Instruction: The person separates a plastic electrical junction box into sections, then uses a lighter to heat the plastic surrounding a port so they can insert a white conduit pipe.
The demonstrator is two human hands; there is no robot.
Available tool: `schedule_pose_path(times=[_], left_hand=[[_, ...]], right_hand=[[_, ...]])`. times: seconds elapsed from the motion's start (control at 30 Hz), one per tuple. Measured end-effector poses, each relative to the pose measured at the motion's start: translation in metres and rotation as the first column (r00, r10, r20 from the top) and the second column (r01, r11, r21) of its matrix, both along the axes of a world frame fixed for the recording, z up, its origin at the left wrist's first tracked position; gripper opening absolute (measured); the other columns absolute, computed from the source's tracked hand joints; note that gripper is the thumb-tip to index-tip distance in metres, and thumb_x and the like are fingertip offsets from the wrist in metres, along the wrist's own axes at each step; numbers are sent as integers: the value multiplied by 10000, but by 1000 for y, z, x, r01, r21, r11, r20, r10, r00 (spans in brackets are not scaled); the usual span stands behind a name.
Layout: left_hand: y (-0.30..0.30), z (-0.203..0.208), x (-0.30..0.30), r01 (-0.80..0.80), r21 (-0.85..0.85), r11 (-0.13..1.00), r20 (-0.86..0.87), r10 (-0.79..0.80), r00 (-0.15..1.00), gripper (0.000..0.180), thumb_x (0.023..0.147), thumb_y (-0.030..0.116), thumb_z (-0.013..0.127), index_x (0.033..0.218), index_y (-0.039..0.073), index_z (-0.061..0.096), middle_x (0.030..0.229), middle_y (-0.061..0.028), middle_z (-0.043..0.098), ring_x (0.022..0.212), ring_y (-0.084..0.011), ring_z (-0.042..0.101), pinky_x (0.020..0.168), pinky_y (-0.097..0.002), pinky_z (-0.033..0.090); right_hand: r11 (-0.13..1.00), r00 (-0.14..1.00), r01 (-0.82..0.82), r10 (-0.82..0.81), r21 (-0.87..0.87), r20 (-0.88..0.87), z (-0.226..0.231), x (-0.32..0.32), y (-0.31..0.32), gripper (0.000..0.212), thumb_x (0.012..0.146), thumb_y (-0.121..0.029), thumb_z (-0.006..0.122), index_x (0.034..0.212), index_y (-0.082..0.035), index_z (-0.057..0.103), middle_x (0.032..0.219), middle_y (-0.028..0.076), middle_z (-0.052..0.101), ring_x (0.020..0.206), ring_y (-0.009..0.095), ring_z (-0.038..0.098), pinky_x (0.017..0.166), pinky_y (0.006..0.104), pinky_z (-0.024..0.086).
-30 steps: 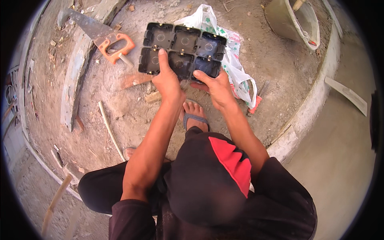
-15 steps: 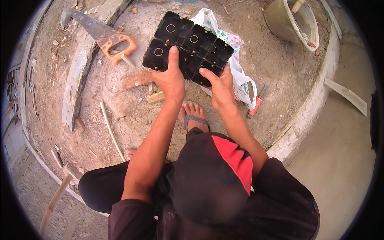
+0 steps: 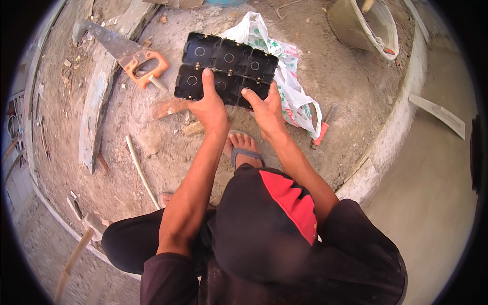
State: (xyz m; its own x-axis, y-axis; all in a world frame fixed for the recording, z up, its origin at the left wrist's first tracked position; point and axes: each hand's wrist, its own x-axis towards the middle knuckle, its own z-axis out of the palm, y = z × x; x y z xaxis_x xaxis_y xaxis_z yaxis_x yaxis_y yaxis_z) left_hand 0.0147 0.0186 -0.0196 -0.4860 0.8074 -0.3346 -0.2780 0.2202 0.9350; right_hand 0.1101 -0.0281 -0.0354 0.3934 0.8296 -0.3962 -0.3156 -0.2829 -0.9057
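Note:
Both my hands hold a joined block of several black plastic electrical wall boxes (image 3: 230, 57), set in two rows with their open sides toward me. My left hand (image 3: 209, 109) grips the lower edge, its thumb lying over the near row between two boxes. On the right side, my right hand (image 3: 265, 109) has its thumb on the near right box. The fingers of both hands are mostly hidden beneath the block. A white plastic bag (image 3: 290, 76) with green and red print lies on the ground just behind and right of the boxes.
A handsaw (image 3: 122, 53) with an orange handle lies left, across a weathered plank (image 3: 96, 101). A mortar-stained bucket (image 3: 356, 25) stands far right. A thin pale stick (image 3: 142, 170), a brick piece (image 3: 170, 108) and a red-handled tool (image 3: 321, 133) lie on the dirt. A low concrete edge (image 3: 391, 137) curves along the right.
The block of boxes has turned counterclockwise to lie more level, and has shifted slightly left and nearer me. Both hands moved with it, keeping their grip.

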Motion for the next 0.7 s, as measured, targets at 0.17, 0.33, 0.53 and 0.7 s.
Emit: schedule_pose_path(times=[0.17,0.33,0.53,0.7], left_hand=[[3,-17,-7,64,-25,998,-44,-65,997,501,908,376,770,1162,-41,659,1064,-69,691,865,-139,637,771,-300,527],[0,-13,2,122,-268,956,247,-55,967,645,899,515,732,1107,-92,671,1020,-70,681,874,-132,597,776,-308,498],[5,-13,4,90,-370,925,214,-10,977,710,862,586,739,1055,-96,698,975,-71,687,817,-129,584,741,-308,494],[-2,-7,14,29,-300,953,173,25,985,631,880,488,766,1067,-109,683,993,-96,701,849,-138,603,782,-325,503]], right_hand=[[998,891,-35,6,-54,-454,17,15,2,385,882,-103,757,1232,-12,625,1184,50,674,1046,147,631,938,305,494],[995,995,90,-88,-35,34,-9,0,11,434,847,-261,830,1124,21,650,1020,57,712,894,120,642,816,287,509],[985,952,172,-170,14,256,-10,-6,9,515,864,-400,806,1049,57,656,914,97,717,828,158,643,773,312,512],[986,936,164,-164,26,311,-23,-1,8,533,912,-424,746,1074,77,668,979,133,723,884,199,654,833,342,500]])
